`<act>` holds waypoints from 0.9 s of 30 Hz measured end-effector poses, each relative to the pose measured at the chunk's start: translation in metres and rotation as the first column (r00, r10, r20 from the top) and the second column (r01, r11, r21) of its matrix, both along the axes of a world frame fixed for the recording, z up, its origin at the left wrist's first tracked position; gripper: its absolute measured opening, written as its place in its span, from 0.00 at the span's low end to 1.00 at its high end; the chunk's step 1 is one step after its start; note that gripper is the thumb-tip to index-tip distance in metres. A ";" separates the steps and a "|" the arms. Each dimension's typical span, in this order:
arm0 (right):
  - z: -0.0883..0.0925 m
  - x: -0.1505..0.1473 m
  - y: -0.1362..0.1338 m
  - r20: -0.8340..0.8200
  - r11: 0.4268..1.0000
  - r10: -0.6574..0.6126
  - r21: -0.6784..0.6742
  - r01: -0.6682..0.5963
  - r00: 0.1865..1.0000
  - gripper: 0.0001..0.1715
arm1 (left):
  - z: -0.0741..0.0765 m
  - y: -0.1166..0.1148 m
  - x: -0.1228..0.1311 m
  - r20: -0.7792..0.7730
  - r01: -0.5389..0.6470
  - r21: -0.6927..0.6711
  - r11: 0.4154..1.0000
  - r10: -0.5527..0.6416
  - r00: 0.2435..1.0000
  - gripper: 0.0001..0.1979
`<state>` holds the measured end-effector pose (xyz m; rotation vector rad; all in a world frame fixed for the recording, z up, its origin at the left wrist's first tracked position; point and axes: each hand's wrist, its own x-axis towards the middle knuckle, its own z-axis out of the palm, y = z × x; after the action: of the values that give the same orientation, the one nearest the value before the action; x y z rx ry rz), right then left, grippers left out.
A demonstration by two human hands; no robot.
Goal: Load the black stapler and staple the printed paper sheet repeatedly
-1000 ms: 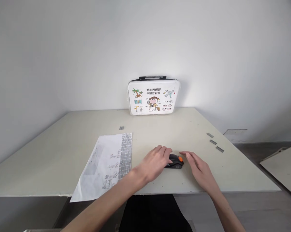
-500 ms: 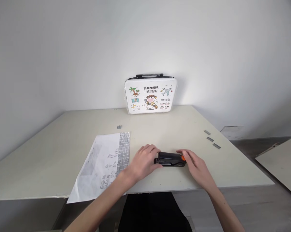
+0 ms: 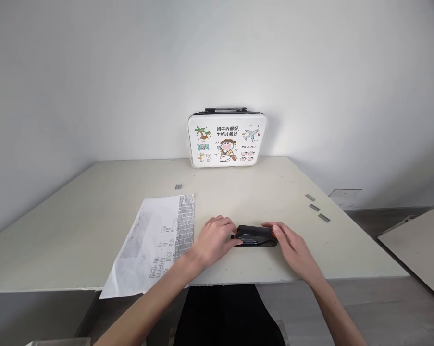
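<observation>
A black stapler (image 3: 257, 234) lies lengthwise on the table in front of me. My left hand (image 3: 214, 241) closes round its left end, thumb on the near side and fingers on the far side. At the other end, my right hand (image 3: 291, 247) grips the stapler near a small orange-red part, which its thumb partly covers. A sheet of printed paper (image 3: 157, 206) rests left of my left hand, densely pocked with staples along its right side; my left forearm crosses above its lower part.
A white cartoon-printed case (image 3: 227, 154) with a black handle stands at the back against the wall. Strips of staples (image 3: 314, 207) lie along the right edge of the table (image 3: 94, 216), and another small staple piece (image 3: 178, 187) lies behind the paper.
The view has shifted slightly. The stapler's top seems a little lower at its left end, with both hands still in the same place on it.
</observation>
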<state>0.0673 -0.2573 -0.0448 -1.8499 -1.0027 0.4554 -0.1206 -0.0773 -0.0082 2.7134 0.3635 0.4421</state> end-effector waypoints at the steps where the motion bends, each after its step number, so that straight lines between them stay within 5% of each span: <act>1: 0.000 -0.001 -0.001 0.016 1.000 0.017 -0.010 -0.017 1.000 0.28 | 0.000 0.001 0.000 0.001 0.003 0.002 1.000 -0.003 1.000 0.09; 13: -0.002 -0.005 -0.001 0.137 0.993 0.070 -0.104 -0.056 0.988 0.22 | 0.022 0.023 -0.032 -0.117 0.075 0.066 0.995 -0.067 0.991 0.04; 18: -0.002 -0.006 -0.003 0.146 0.992 0.068 -0.116 -0.052 0.987 0.23 | 0.030 0.048 -0.049 -0.143 0.066 -0.051 0.997 -0.072 0.987 0.14; 21: -0.002 -0.006 -0.003 0.144 0.993 0.061 -0.111 -0.045 0.988 0.23 | 0.029 0.083 -0.046 -0.085 -0.157 -0.057 0.986 0.152 0.985 0.19; 23: -0.002 -0.005 -0.002 0.139 0.993 0.060 -0.113 -0.044 0.989 0.23 | 0.024 0.115 -0.041 -0.012 -0.398 0.034 0.917 0.399 0.917 0.15; 27: -0.003 -0.005 -0.002 0.137 0.994 0.067 -0.100 -0.054 0.988 0.22 | 0.011 0.175 -0.033 0.036 -0.600 0.075 0.796 0.599 0.800 0.19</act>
<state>0.0622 -0.2592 -0.0478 -1.9630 -1.1519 0.4209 -0.1532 0.0976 0.0028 2.6172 1.2495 0.6464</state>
